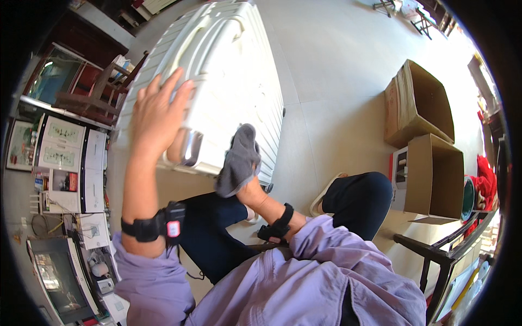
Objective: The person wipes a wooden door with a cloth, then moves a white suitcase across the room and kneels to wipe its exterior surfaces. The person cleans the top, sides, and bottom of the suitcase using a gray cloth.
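A white ribbed hard-shell suitcase (244, 81) stands on the floor in front of me, with a carrying handle near its top and a metal-coloured corner piece at the near end. My left hand (159, 114) rests on its left edge, fingers spread, holding nothing. A grey cloth (238, 163) is bunched in my right hand (251, 189) against the near end of the suitcase; the cloth hides most of that hand's fingers. Black straps are on both forearms.
Open cardboard boxes (434, 175) stand on the floor at the right, near a black metal frame (436, 248). A wooden chair (98, 93) is beyond the suitcase at the left, with white cabinets (61, 146) and a television (61, 281) nearer.
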Demonstrator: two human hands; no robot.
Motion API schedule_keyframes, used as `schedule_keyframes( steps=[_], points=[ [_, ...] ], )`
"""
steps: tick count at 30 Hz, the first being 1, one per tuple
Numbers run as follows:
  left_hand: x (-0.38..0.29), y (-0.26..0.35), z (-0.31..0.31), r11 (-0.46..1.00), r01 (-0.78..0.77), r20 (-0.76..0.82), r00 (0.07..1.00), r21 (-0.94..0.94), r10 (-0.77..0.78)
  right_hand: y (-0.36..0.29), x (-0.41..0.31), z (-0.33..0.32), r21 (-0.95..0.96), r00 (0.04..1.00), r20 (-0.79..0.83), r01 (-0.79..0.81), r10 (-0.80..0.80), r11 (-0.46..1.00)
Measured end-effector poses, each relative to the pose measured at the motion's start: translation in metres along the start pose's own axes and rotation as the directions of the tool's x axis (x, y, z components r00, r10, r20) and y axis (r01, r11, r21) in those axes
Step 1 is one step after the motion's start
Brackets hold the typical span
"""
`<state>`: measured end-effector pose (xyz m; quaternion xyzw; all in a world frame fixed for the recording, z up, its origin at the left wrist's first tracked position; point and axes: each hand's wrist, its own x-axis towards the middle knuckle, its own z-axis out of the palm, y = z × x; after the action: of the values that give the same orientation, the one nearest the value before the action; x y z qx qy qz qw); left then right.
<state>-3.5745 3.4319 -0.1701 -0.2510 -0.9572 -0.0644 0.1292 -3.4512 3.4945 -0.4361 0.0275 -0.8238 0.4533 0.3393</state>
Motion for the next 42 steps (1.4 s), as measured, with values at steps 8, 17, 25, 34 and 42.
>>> schedule_keyframes(
  steps=[8, 17, 25, 34, 42],
  points=[
    [-0.001, -0.011, -0.004, 1.0, -0.005, 0.056, 0.998, -0.018, 0.006, 0.106, -0.085, 0.081, 0.417, 0.855, -0.109, -0.424, 0.507, 0.804],
    [-0.001, -0.006, -0.013, 0.997, -0.064, 0.116, 0.991, -0.047, 0.069, 0.153, -0.059, 0.104, 0.842, 0.439, 0.245, -0.538, 0.864, 0.035],
    [0.006, 0.0, -0.005, 0.984, 0.053, 0.106, 0.994, -0.168, -0.035, 0.056, -0.007, 0.013, 0.51, 0.9, 0.042, -0.393, 0.434, 0.765],
    [-0.002, 0.006, 0.003, 0.926, 0.254, 0.053, 0.967, -0.278, -0.249, 0.225, -0.129, 0.155, 0.894, 0.364, 0.11, -0.443, 0.925, 0.068],
    [-0.003, 0.002, -0.008, 0.971, 0.158, 0.093, 0.985, -0.18, -0.143, 0.24, -0.151, 0.181, 0.477, 0.057, 0.243, -0.876, 0.968, -0.069]
  ],
)
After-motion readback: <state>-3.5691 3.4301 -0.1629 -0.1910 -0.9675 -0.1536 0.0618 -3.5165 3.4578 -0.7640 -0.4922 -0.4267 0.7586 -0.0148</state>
